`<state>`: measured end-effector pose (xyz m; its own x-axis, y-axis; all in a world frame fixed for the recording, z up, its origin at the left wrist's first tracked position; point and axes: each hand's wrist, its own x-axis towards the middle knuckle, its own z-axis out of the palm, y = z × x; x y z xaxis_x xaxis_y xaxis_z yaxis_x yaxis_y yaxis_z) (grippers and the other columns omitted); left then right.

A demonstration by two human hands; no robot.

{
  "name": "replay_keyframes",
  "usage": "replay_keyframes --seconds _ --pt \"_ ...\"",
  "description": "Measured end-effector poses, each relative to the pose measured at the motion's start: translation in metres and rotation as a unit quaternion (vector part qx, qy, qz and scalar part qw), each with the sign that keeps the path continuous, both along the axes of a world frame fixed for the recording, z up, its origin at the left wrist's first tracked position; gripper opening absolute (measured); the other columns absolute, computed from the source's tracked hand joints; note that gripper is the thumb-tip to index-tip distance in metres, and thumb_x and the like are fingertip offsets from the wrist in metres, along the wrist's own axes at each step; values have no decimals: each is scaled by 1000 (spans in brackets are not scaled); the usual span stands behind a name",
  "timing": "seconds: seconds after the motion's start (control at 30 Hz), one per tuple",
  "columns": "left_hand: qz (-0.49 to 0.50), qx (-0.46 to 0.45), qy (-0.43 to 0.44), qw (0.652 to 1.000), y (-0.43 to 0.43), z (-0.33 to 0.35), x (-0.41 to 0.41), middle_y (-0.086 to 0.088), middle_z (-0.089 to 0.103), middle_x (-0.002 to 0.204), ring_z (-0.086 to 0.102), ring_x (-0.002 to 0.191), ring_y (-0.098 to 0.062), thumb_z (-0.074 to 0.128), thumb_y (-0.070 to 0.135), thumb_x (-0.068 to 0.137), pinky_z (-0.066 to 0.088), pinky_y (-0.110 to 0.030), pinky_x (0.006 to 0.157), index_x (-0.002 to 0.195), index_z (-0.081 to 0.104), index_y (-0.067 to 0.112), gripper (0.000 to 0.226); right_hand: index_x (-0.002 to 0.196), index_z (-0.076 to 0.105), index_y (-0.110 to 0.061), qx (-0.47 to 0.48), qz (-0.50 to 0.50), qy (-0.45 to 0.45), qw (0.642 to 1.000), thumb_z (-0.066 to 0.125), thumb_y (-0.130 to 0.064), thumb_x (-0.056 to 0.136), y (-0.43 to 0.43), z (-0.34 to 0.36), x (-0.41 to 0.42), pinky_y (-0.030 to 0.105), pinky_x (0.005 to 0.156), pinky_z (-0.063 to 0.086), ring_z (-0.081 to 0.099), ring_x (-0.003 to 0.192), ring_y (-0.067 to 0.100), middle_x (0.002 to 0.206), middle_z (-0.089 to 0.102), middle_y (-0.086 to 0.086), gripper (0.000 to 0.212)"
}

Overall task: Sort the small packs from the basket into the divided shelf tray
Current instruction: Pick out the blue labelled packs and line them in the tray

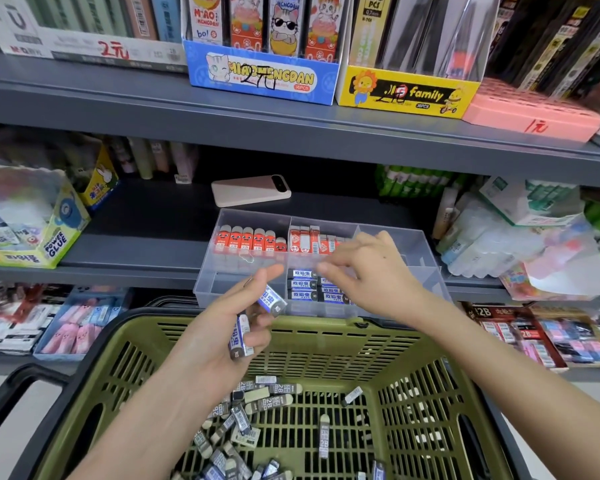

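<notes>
An olive green basket (pixel 413 341) in front of me holds several small grey and blue eraser packs (pixel 257 410) on its floor. My left hand (pixel 222 327) hovers above the basket's far rim and grips two blue packs (pixel 253 320). A clear divided tray (pixel 409 247) sits on the middle shelf. Its back compartments hold red packs (pixel 246 240); a front compartment holds blue packs (pixel 305 285). My right hand (pixel 364 268) hangs over that front compartment, fingers loosely bent and blurred; whether it holds anything is unclear.
A pink phone (pixel 250 190) lies on the shelf behind the tray. A glue display box (pixel 25 220) stands at the left, bagged goods (pixel 520 237) at the right. Boxes of stationery fill the upper shelf (pixel 264 71) and the lower shelf (pixel 534 334).
</notes>
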<state>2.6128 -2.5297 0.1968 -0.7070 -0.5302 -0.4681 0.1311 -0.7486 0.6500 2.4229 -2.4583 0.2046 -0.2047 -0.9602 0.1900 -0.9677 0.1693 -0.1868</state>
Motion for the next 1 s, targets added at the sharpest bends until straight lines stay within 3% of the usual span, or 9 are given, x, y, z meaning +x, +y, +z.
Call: replay_keyframes --seconds 0.07,0.1,0.17,0.23,0.43,0.57,0.7,0.87,1.0 --pt "1 -33 0 999 0 0 -3 3 61 63 44 51 -4 72 33 62 29 -13 34 95 77 20 36 94 70 -34 -72 22 -200 977 53 -54 85 8 12 23 25 87 29 55 85 6 80 66 -18 27" --pt "-1 -48 2 999 1 0 -5 2 66 71 45 51 -4 72 34 62 29 -13 34 96 77 20 38 96 68 -36 -85 39 -221 971 58 -58 78 11 17 35 22 89 31 56 83 3 79 66 -19 30" --pt "-6 -68 4 998 3 0 -10 -1 72 85 48 52 -4 72 35 62 30 -13 34 98 76 20 40 93 69 -30 -108 55 -125 985 66 -52 71 15 18 53 28 82 36 57 78 7 77 66 -15 31" --pt "-12 -72 8 997 5 1 -14 0 68 81 49 54 -4 72 35 65 30 -13 35 97 77 19 36 89 72 -22 -139 48 -46 988 72 -38 72 16 19 56 32 74 37 57 75 14 77 68 -9 23" --pt "31 39 -1 999 -4 5 -14 -8 56 64 50 56 -14 64 29 77 39 -19 40 97 73 0 36 104 71 -26 -12 -75 -30 997 67 -37 83 10 34 -12 38 92 35 52 100 20 103 68 -9 24" --pt "44 87 -13 995 -8 4 -7 -12 53 72 49 63 -19 60 14 76 45 -24 44 101 62 -4 32 108 67 -30 109 -81 44 990 65 -42 83 -1 17 -32 31 93 30 48 104 15 98 68 -12 28" --pt "37 123 -1 992 -10 3 -2 -13 55 77 53 63 -22 52 -1 76 51 -29 49 102 61 -6 28 100 71 -35 99 -60 101 988 67 -40 80 -7 -4 -27 28 79 20 47 101 14 98 70 -15 20" --pt "35 107 14 994 -10 1 0 -17 66 65 67 58 -27 50 -7 65 59 -39 57 100 62 -6 37 89 74 -33 83 -50 91 991 61 -30 84 -5 -23 -20 29 68 12 45 95 14 86 70 -13 14" --pt "45 86 2 995 -10 -3 -5 -21 71 73 72 74 -35 40 -16 82 55 -47 69 101 60 -6 29 97 72 -35 110 -33 101 988 51 -30 89 -3 -24 -25 30 71 14 42 94 12 92 69 -14 23"
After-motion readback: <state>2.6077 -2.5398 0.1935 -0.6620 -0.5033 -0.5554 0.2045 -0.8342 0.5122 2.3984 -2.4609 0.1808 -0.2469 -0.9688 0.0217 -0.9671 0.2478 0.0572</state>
